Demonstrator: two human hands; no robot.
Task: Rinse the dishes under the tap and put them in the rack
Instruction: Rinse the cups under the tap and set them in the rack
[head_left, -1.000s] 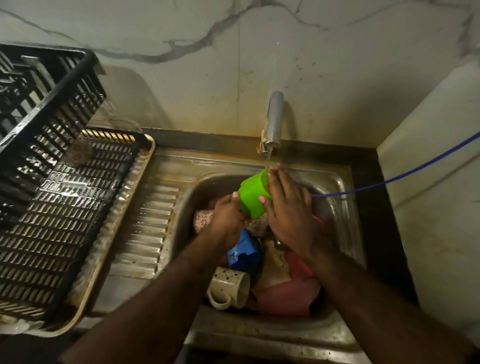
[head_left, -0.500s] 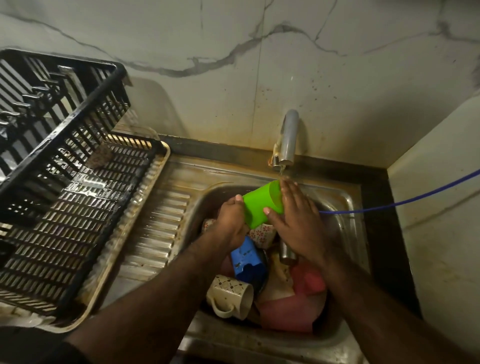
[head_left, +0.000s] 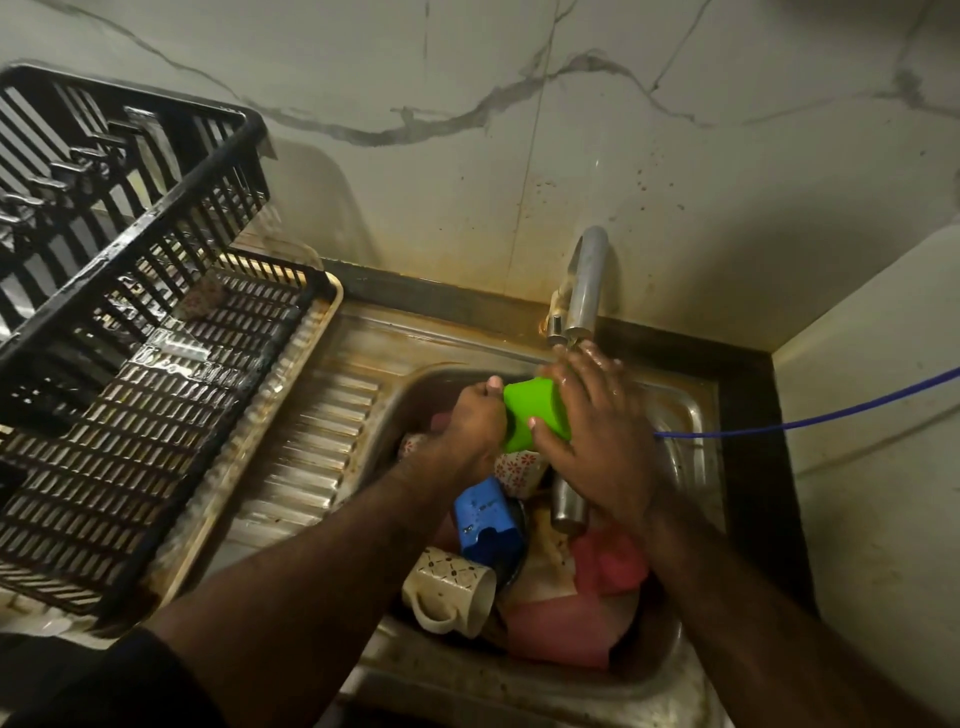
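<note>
A bright green plastic cup (head_left: 535, 413) lies on its side just below the metal tap (head_left: 584, 291), over the steel sink (head_left: 691, 410). My left hand (head_left: 475, 421) grips the cup's left end. My wet right hand (head_left: 597, 436) wraps over its right end, hiding the mouth. Beneath them the sink holds a blue cup (head_left: 485, 522), a cream patterned mug (head_left: 449, 592), a floral mug (head_left: 517, 467), a steel tumbler (head_left: 569, 501) and pink plastic dishes (head_left: 566, 623). The black slatted rack (head_left: 156, 364) stands at the left on the drainboard.
The rack sits in a cream tray (head_left: 260, 447) on the ribbed drainboard (head_left: 306, 452). A thin blue hose (head_left: 810, 423) runs from the right wall into the sink. A marble-patterned wall (head_left: 467, 130) stands behind the tap. A side wall closes the right.
The view has shifted, so sink and rack sit further right and lower. My hands have turned the green cup more onto its side and brought it closer under the spout.
</note>
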